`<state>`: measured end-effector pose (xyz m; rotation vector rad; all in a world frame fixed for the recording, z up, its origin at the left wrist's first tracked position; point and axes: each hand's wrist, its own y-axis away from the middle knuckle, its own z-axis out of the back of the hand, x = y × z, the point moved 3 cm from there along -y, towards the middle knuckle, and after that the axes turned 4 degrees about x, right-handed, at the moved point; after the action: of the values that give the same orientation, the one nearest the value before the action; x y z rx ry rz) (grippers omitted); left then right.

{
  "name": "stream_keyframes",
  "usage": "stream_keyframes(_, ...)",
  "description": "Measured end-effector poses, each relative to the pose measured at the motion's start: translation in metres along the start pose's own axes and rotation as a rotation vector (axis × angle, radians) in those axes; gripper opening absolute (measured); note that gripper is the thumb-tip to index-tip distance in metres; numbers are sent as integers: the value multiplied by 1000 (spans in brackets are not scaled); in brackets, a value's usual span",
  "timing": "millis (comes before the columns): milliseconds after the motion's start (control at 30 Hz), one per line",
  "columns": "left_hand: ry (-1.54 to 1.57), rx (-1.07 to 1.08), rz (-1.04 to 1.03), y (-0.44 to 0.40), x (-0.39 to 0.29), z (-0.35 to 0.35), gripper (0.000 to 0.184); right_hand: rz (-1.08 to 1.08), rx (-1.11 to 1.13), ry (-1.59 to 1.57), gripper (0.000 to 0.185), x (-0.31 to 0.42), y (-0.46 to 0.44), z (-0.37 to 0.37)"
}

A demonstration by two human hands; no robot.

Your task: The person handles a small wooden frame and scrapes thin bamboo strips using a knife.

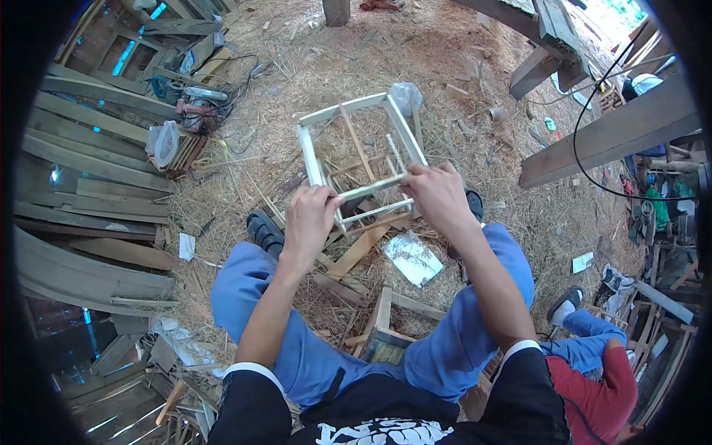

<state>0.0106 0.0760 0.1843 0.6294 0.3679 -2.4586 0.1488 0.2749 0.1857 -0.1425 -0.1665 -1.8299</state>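
A light wooden frame (404,130), like that of a small stool, stands on the ground between my feet, with thin rails and a brown slat across its middle. My left hand (310,211) is closed at the left end of its near top rail. At the other end of that rail, my right hand (441,191) has its fingers curled over the corner. Whether a small piece sits under either hand's fingertips is hidden. Below the frame lie a loose board (358,252) and a shiny white sheet (415,259).
Shavings cover the ground. To the left are stacked planks (96,189), a power tool (194,110) with cables and a plastic bag (165,144). A thick beam (608,133) and hanging black cable stand at right. A person in a red top (593,389) sits at lower right.
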Motion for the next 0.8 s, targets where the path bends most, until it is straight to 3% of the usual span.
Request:
stream_keyframes(67,-22,6,28,0,-2,-2,18,46,-82,-17,18,-8,-4,-9)
stream_keyframes(200,-66,159,131,4,19,-16,23,-18,280,12,18,0,-10,-44)
stream_keyframes(400,-87,445,242,13,31,-12,30,46,300,-2,23,18,3,-65)
stream_keyframes(567,-181,250,198,12,14,1,41,85,254,-95,19,18,9,-51)
stream_keyframes(667,-135,132,-30,15,7,-5,44,26,249,-176,20,18,11,-29)
stream_keyframes(800,61,385,-57,10,-17,-17,49,-120,176,-339,24,12,16,-1)
